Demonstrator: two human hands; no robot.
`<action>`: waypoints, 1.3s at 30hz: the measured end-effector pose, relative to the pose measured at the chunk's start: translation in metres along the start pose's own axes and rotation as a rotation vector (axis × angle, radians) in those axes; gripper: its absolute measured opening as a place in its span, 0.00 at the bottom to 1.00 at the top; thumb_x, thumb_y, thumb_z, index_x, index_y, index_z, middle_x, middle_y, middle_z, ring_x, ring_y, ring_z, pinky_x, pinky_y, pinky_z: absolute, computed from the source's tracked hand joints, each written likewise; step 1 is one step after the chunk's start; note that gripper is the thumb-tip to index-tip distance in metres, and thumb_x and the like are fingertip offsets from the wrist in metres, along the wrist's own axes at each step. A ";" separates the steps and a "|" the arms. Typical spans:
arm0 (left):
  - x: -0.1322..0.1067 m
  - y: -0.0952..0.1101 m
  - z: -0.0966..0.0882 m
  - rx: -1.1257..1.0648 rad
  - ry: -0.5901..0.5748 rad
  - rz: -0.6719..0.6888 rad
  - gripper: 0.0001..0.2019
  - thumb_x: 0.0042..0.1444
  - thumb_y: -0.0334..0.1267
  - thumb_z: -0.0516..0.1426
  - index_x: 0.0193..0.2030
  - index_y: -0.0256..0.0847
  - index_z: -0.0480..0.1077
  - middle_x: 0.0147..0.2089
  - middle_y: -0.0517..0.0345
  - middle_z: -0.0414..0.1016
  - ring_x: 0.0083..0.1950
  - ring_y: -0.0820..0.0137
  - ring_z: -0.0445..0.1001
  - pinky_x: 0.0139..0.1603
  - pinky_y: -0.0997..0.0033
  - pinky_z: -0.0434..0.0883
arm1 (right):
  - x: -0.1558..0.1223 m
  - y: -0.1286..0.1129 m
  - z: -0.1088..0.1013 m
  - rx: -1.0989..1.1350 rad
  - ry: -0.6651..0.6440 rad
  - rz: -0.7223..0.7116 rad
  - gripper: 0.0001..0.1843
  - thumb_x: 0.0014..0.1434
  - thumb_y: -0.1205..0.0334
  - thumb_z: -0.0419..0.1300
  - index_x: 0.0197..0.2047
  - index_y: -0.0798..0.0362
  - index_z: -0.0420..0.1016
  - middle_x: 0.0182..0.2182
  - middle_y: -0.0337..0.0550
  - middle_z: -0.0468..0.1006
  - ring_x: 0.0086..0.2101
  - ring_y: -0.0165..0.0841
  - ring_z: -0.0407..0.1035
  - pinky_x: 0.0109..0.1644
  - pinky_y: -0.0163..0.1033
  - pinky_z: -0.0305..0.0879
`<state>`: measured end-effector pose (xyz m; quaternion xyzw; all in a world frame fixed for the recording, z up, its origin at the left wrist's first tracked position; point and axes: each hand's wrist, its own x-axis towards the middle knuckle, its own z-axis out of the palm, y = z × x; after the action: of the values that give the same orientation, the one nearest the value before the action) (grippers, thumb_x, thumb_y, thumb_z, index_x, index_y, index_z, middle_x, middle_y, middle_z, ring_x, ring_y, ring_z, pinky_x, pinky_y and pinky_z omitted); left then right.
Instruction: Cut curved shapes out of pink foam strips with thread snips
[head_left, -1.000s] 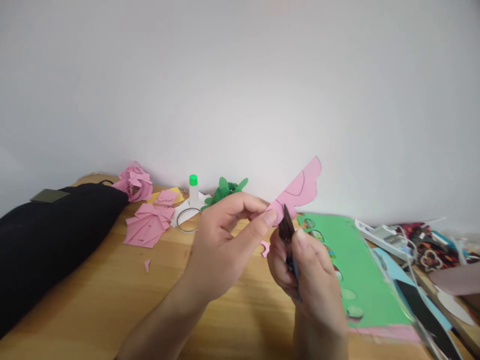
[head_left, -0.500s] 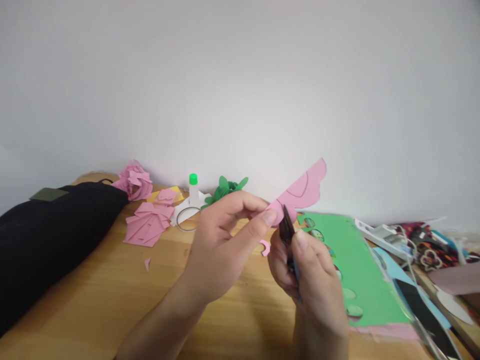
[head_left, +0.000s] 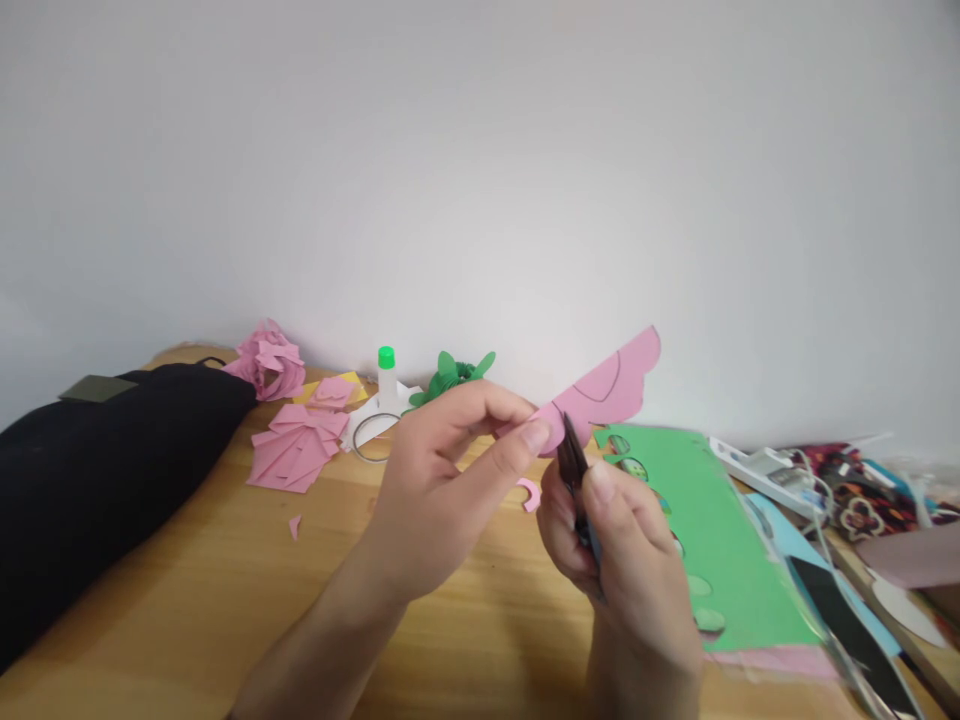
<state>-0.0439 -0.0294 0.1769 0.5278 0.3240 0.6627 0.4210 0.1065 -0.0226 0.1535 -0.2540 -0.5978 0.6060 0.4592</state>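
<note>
**Desk:** Report the state of both hands.

**Operator:** I read the left hand (head_left: pixel 442 480) as closed in a pinch. Its thumb and forefinger grip the lower end of the pink paper strip (head_left: pixel 607 390). The right hand (head_left: pixel 615 560) is wrapped round the handles of the scissors (head_left: pixel 574 465), with the dark blades pointing up. The blades look close together, but I cannot tell whether they are fully closed.

**Desk:** Locate the strip.

**Operator:** I take the green sheet (head_left: pixel 712 530) as reference. The strip is held in the air above the sheet's far left corner and slopes up to the right. Its upper end is scalloped and carries a pencilled curve. The blade tips meet the strip's lower edge just beside the left thumb.

**Desk:** List the surrounding items.

**Operator:**
- A small pink offcut (head_left: pixel 531 493) lies on the wooden table (head_left: pixel 225 580), just left of the sheet.
- The green paper flower (head_left: pixel 454 375) is further left, by the wall.
- Next comes the glue bottle (head_left: pixel 387 380), upright with a green cap.
- The pink scraps (head_left: pixel 296 445) are in a pile left of the bottle.
- The black bag (head_left: pixel 90 470) is well apart from the sheet, at the far left.
- To the sheet's right I see mixed clutter, too blurred to itemise.
</note>
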 end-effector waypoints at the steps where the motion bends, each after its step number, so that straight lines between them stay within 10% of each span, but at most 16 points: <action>1: 0.000 0.000 -0.001 0.008 -0.016 0.003 0.06 0.61 0.32 0.59 0.33 0.41 0.75 0.31 0.63 0.75 0.33 0.76 0.74 0.39 0.77 0.75 | 0.000 0.000 0.000 0.001 -0.004 0.002 0.21 0.71 0.49 0.48 0.29 0.51 0.63 0.15 0.29 0.52 0.16 0.24 0.40 0.18 0.33 0.39; 39: 0.003 0.001 0.001 0.072 0.065 0.079 0.06 0.59 0.31 0.61 0.31 0.42 0.75 0.29 0.66 0.76 0.33 0.80 0.75 0.35 0.85 0.74 | 0.004 -0.005 -0.003 0.039 -0.033 0.011 0.21 0.71 0.49 0.51 0.28 0.52 0.63 0.15 0.28 0.53 0.16 0.22 0.41 0.17 0.30 0.38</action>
<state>-0.0436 -0.0270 0.1790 0.5331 0.3401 0.6835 0.3647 0.1086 -0.0183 0.1588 -0.2385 -0.5919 0.6241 0.4508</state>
